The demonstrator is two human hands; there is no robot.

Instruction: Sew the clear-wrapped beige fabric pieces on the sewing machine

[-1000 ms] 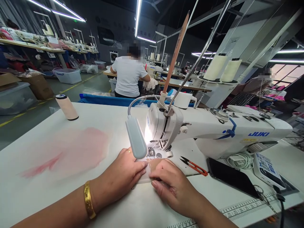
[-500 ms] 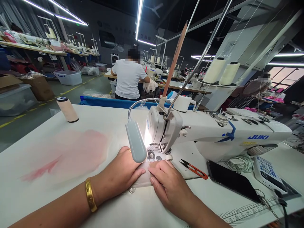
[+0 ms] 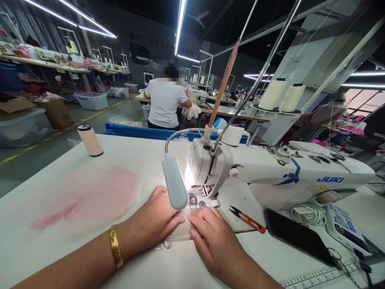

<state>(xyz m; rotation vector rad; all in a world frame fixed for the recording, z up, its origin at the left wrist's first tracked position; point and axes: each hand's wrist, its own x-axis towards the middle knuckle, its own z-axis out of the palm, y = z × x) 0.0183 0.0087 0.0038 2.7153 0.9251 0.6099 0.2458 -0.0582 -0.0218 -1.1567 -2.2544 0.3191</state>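
hands (image 3: 153, 218) (image 3: 215, 241) on pale fabric (image 3: 183, 234), grip unclear, lamp (image 3: 175, 184) over the left, snips (image 3: 249, 220) near right

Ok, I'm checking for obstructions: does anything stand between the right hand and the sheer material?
Nothing visible: the right hand touches the sheer material. The orange snips lie off to the right, and the lamp head hides part of the left hand.

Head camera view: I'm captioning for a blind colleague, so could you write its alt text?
A person's left hand and right hand rest on pale material by the needle area of a white JUKI sewing machine. Orange snips and a black phone lie to the right; a peach thread cone stands to the left.
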